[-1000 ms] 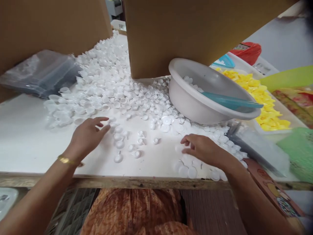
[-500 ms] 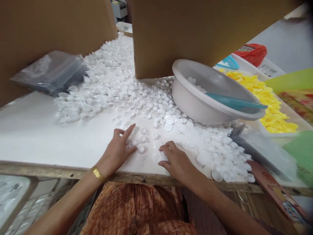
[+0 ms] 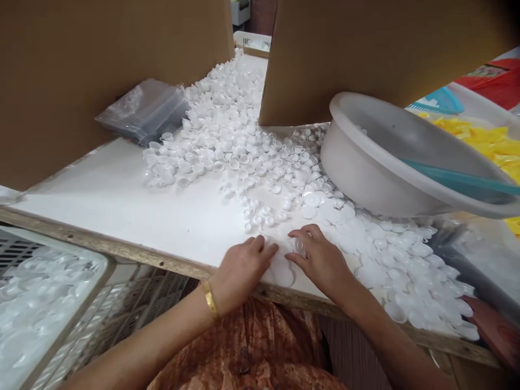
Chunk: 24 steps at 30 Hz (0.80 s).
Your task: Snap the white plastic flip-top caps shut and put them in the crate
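Cardboard panels [image 3: 122, 49] rise beyond the fingers, to the left and ahead to the right, along a white surface [image 3: 101, 189]. Right of the right hand [image 3: 327, 265] and farther off, a grey basin [image 3: 365, 179] sits tilted, a teal piece [image 3: 459, 179] lying inside; its near wall hides part of its contents. Left of the left hand [image 3: 239, 268] and lower, a white crate [image 3: 97, 279] holds many whitish pieces [image 3: 36, 303]. Far right of the fingers, past the basin, lie yellow pieces [image 3: 483, 142], partly blocked by its rim, with a blue basket [image 3: 441, 100] and some red plastic [image 3: 493, 84] behind.

The right hand's fingers are narrowed around a small white piece [image 3: 299, 246], held by thumb and fingertips. The left hand's fingers curl beside white discs [image 3: 282, 273] between the hands; whether they grip one, I cannot tell. Little white cups [image 3: 260, 214] cluster just beyond the left fingers, a broad white heap [image 3: 227, 124] spreads farther ahead, and more discs [image 3: 398, 271] pile right of the right hand. A plastic-wrapped packet [image 3: 144, 108] lies far left, against the cardboard.
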Each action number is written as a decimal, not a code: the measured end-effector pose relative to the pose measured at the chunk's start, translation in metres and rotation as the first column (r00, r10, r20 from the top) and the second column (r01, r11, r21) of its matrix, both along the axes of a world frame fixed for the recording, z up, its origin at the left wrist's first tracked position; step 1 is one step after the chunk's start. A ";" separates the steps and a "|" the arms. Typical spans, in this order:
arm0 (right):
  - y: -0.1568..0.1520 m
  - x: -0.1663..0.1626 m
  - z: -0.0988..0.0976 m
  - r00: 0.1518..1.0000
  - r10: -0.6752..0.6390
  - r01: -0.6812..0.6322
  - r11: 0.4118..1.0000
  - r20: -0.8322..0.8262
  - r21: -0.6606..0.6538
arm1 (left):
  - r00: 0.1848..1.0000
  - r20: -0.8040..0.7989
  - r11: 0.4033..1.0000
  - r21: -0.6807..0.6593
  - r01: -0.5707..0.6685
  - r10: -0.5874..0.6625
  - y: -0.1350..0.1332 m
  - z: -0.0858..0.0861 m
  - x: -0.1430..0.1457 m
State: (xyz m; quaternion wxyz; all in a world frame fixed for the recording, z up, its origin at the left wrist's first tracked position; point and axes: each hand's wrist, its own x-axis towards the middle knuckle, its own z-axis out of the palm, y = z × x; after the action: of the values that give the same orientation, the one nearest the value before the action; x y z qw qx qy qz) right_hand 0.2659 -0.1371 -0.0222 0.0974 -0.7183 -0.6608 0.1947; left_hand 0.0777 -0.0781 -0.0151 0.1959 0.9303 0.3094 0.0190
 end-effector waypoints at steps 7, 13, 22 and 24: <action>0.015 -0.015 0.000 0.986 0.163 -0.164 0.973 0.019 0.164 | 0.997 -0.042 0.998 0.026 -0.064 0.065 -0.004 -0.002 -0.001; 0.035 -0.043 -0.004 0.970 0.240 -0.243 0.965 0.042 0.095 | 0.841 0.085 0.785 -0.420 -0.455 0.534 0.023 0.001 -0.041; 0.047 -0.089 -0.014 0.955 0.291 -0.284 0.953 -0.058 0.102 | 0.664 0.041 0.405 -0.820 -0.404 0.746 0.041 0.005 -0.060; 0.049 -0.097 -0.019 0.951 0.287 -0.274 0.955 -0.113 0.116 | 0.668 0.006 0.398 -0.807 -0.436 0.744 0.041 0.004 -0.062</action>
State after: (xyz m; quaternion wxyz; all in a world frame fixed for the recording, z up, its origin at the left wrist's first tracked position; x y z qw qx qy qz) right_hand 0.1694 -0.0884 -0.0414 0.1465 -0.5975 -0.7572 0.2195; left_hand 0.0156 -0.0369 -0.0112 0.5940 0.5618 0.5603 0.1328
